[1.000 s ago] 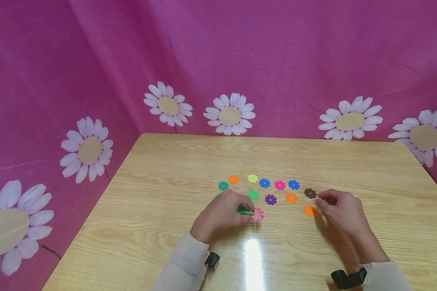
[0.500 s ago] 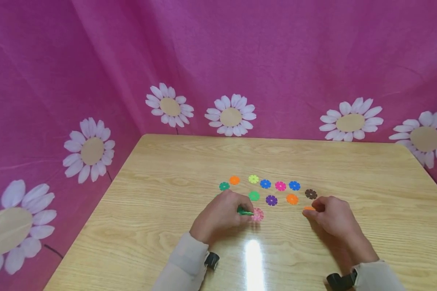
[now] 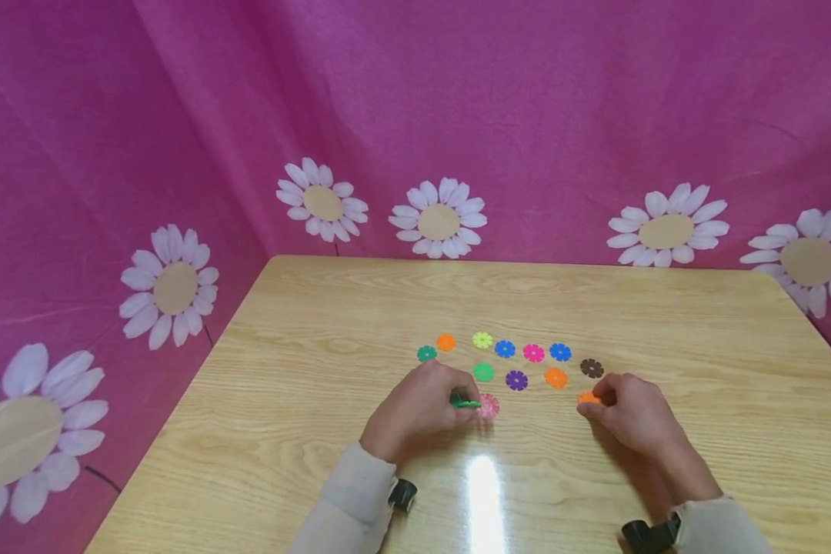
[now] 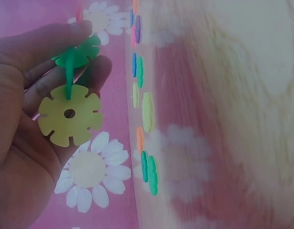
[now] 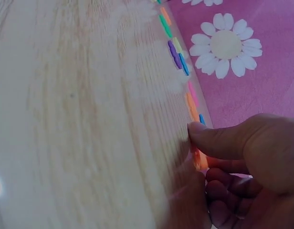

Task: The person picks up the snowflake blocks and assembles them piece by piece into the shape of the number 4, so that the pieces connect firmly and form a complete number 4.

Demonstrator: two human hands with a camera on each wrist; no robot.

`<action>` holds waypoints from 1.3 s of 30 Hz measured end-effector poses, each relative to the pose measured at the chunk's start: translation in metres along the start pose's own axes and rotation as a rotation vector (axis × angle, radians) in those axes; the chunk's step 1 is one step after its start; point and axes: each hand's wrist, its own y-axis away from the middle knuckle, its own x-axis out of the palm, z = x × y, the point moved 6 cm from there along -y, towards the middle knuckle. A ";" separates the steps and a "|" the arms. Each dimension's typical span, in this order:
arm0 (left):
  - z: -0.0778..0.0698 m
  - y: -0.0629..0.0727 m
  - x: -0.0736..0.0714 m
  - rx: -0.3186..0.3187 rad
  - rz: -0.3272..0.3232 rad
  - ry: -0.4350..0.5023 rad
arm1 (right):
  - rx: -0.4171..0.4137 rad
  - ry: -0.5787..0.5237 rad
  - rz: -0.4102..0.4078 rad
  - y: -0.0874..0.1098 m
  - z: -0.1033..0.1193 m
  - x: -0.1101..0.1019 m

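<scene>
My left hand (image 3: 422,404) pinches a small cluster of flat, slotted plastic discs above the table. Green discs (image 4: 73,57) sit between its thumb and fingers, and a yellow disc (image 4: 66,129) hangs joined below them. A pink disc (image 3: 489,405) shows right at the fingertips. Over on the right, my right hand (image 3: 633,412) grips an orange disc (image 3: 587,398) by its edge between thumb and finger. In the right wrist view that orange disc (image 5: 200,160) is partly covered by the thumb. A brown disc (image 3: 592,368) lies just beyond this hand.
Several loose slotted discs lie flat in rough rows beyond the hands, among them a purple disc (image 3: 516,380), another orange disc (image 3: 556,378), and a yellow-green disc (image 3: 482,340). The wooden table (image 3: 318,323) meets a pink flowered curtain (image 3: 526,115) at the back.
My right hand has come left and nearer from beside the brown disc. It now pinches the orange disc, which lay flat earlier. My left hand has barely moved.
</scene>
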 end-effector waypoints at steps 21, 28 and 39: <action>-0.001 -0.002 0.001 0.040 0.001 0.041 | -0.136 -0.401 -0.082 0.011 0.038 0.010; -0.002 -0.004 0.001 0.038 0.001 0.077 | -0.165 -0.517 -0.042 0.015 0.055 0.018; -0.005 -0.006 0.003 0.049 0.006 0.096 | -0.268 -0.535 -0.042 0.022 0.079 0.025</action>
